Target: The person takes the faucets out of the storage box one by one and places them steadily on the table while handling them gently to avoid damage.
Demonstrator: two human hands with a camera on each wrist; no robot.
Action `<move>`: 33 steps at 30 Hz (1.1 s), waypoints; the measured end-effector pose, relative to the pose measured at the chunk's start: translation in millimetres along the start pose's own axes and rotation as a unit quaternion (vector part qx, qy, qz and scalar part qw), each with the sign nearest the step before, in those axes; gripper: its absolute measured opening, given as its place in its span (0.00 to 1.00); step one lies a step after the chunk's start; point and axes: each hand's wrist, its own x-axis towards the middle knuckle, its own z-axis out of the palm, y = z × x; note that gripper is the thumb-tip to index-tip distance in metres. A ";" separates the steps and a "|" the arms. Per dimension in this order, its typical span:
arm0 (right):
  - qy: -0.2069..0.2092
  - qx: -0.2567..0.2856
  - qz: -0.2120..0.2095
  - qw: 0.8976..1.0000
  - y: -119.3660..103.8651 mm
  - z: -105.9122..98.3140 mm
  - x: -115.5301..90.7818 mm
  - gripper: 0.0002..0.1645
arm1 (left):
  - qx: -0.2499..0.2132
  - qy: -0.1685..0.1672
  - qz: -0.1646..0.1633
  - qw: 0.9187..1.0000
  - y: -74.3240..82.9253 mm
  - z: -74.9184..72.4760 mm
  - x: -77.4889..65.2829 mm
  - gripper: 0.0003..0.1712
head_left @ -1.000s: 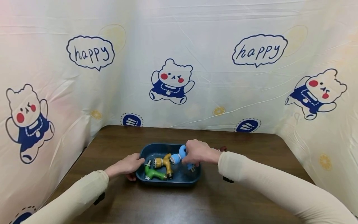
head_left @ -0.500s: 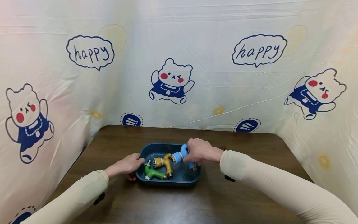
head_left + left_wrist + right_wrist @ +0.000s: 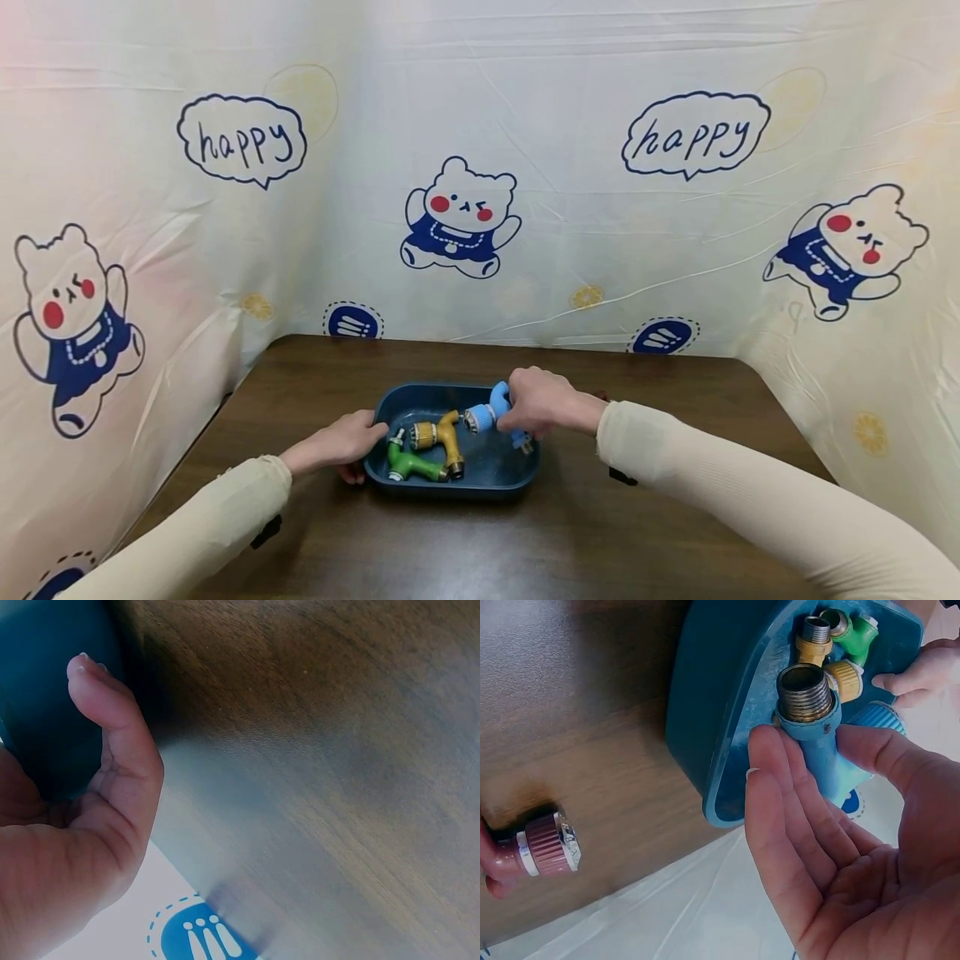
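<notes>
A blue plastic tray (image 3: pixel 480 490) sits mid-table. My left hand (image 3: pixel 339 440) holds its left end, the thumb at the rim and the fingers against the outside wall. At the tray's right side, my right hand (image 3: pixel 546 402) grips a blue tap (image 3: pixel 480 417) between thumb and fingers. In the right wrist view the tap's threaded metal end (image 3: pixel 804 694) points away from the palm. Inside the tray lie a yellow tap (image 3: pixel 448 440) and a green tap (image 3: pixel 414 465). The left wrist view shows the left thumb or a finger (image 3: pixel 131 742) bent near the tray wall.
A dark red tap (image 3: pixel 532 851) lies on the wooden table (image 3: pixel 315 542) to the right of the tray. In the head view my right wrist mostly hides it. A printed white curtain (image 3: pixel 555 108) surrounds the table at the back and sides.
My right hand has moved slightly right and up, with the blue tap in its grip. The left hand, the tray and the taps lying in it look unmoved.
</notes>
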 end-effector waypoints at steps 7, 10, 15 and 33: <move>0.007 0.007 0.008 1.000 2.9 -2.6 -1.6 0.20 | 0.002 -0.001 -0.004 1.000 0.0 -1.2 -0.3 0.16; 0.009 0.005 0.014 1.000 4.3 -3.5 -1.9 0.20 | 0.002 -0.001 -0.005 1.000 -0.5 -1.0 -0.8 0.17; 0.018 0.000 0.014 1.000 8.0 -8.1 -5.0 0.21 | 0.006 0.002 -0.008 1.000 0.2 0.1 -1.3 0.18; 0.022 -0.011 0.017 1.000 24.3 -12.2 -12.3 0.23 | 0.005 -0.004 -0.008 1.000 1.9 -1.3 -0.9 0.16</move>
